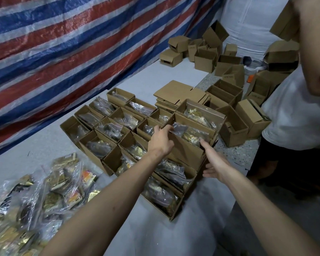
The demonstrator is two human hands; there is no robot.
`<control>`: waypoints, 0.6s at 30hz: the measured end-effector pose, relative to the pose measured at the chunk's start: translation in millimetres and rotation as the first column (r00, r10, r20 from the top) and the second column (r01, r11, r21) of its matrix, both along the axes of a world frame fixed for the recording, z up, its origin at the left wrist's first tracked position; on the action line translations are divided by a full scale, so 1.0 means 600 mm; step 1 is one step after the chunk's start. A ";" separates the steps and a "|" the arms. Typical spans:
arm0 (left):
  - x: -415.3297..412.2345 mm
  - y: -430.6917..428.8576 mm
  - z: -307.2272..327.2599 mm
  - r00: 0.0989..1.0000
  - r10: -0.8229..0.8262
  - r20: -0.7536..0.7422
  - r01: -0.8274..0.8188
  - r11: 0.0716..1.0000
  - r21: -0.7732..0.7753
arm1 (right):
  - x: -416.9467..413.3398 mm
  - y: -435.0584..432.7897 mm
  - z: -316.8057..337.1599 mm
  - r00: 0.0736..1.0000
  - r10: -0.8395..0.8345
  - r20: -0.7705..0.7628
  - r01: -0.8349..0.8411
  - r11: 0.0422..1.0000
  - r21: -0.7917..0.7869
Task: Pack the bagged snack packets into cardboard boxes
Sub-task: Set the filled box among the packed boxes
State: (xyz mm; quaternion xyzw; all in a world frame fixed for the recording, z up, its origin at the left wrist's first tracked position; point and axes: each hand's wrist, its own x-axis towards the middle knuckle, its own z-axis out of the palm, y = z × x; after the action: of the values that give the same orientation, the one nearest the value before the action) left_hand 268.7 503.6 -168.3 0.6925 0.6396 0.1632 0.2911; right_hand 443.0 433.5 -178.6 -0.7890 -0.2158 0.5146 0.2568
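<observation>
Several open cardboard boxes [107, 133] stand in rows on the grey table, each holding a clear bag of snack packets. One box [187, 150] with a bag [190, 133] inside sits higher than its neighbours at the right of the rows. My left hand [160, 140] grips its left end, fingers over the rim on the bag and thumb on the front wall. Against the box's right corner rests my right hand [213, 164], fingers spread and relaxed. A loose pile of bagged snack packets [44, 191] lies at the near left.
A stack of flat cardboard blanks [175, 94] lies behind the rows. Empty folded boxes [235, 126] stand at the right and more [205, 58] at the far end. A person in a white shirt [299, 111] stands close on the right. A striped tarp [72, 43] hangs along the left.
</observation>
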 end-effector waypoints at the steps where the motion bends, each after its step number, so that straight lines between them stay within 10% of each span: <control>1: -0.002 -0.003 0.003 1.000 0.000 0.000 0.000 1.000 0.008 | -0.003 -0.006 0.006 0.999 0.041 -0.020 -0.041 0.999 -0.022; 9: -0.057 -0.059 0.029 0.992 0.096 0.084 -0.106 0.986 0.126 | -0.065 -0.032 0.024 0.829 0.554 -0.079 -0.559 0.824 -0.090; 18: -0.271 -0.291 0.015 0.827 0.504 0.248 -0.544 0.828 0.133 | -0.335 -0.080 -0.003 0.708 0.664 -0.242 -0.630 0.748 0.210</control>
State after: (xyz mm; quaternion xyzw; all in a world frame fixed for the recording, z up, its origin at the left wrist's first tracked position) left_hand 106.2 329.0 -159.2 0.4945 0.7530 0.3696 0.2278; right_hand 242.1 385.2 -180.5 -0.5595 -0.4654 0.6727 0.1335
